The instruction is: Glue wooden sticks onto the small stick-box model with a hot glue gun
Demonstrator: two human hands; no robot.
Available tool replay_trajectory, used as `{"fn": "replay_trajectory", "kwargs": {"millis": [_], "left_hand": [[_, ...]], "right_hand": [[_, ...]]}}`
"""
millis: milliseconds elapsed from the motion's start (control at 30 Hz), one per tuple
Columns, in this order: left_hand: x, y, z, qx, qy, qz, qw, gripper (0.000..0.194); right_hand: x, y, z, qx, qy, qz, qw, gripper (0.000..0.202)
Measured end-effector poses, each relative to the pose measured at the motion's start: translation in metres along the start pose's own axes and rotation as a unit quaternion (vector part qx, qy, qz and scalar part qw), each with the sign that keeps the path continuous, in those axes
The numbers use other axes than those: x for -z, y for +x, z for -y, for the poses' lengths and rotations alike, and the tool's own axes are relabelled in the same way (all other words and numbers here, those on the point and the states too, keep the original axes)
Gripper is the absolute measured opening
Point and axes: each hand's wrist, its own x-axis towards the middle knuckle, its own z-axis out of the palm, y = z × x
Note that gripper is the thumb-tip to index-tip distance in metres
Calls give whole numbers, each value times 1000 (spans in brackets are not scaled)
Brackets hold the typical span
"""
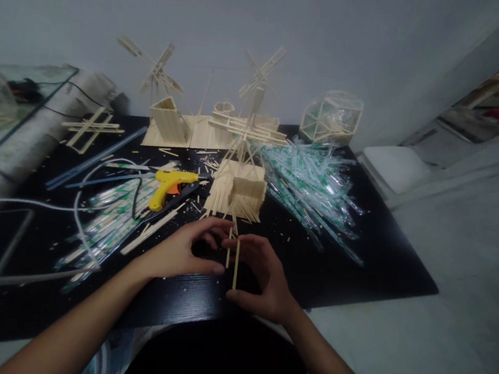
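Two thin pale wooden sticks (232,260) stand upright between the person's hands, just above the near edge of the black worktop (386,256). The left hand (183,251) curls in from the left, thumb and forefinger closed as a grip on the shorter stick. The right hand (261,278) comes from the right, its grip clamped on the longer stick, thumb below and fingers above. The two sticks are side by side, nearly touching; whether they actually meet cannot be told.

Just beyond the hands lies a loose heap of pale wooden sticks (235,194) with a small stick-built windmill frame (252,121) rising from it. To the left rests a yellow glue gun (169,187), its white cable (80,204) looping across the worktop. To the right spreads a pile of clear plastic wrappers with green print (313,185). Farther back stand a second stick windmill (158,92) and a faceted stick-frame dome (332,117).
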Motion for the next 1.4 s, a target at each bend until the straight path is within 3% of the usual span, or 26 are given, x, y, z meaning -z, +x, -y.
{"fn": "replay_trajectory", "kwargs": {"millis": [200,500,633,833,1100,1400], "left_hand": [[1,0,0,20,40,-8,999,71],[2,-1,-8,-33,152,-10,988,63],[4,-3,-8,-61,194,-32,979,63],[6,-4,-8,-114,179,-48,976,70],[3,-2,-6,-111,157,-31,981,70],[0,-1,-4,-111,153,-22,982,69]], "right_hand": [[-1,-1,-1,-4,-18,-2,1000,79],[0,-1,-2,-24,-8,5,1000,80],[0,1,-4,-9,9,-27,1000,78],[-2,5,-9,-38,-42,-101,993,75],[-5,6,-8,-96,-30,-109,989,80],[-6,5,-6,-108,-45,-99,988,78]]}}
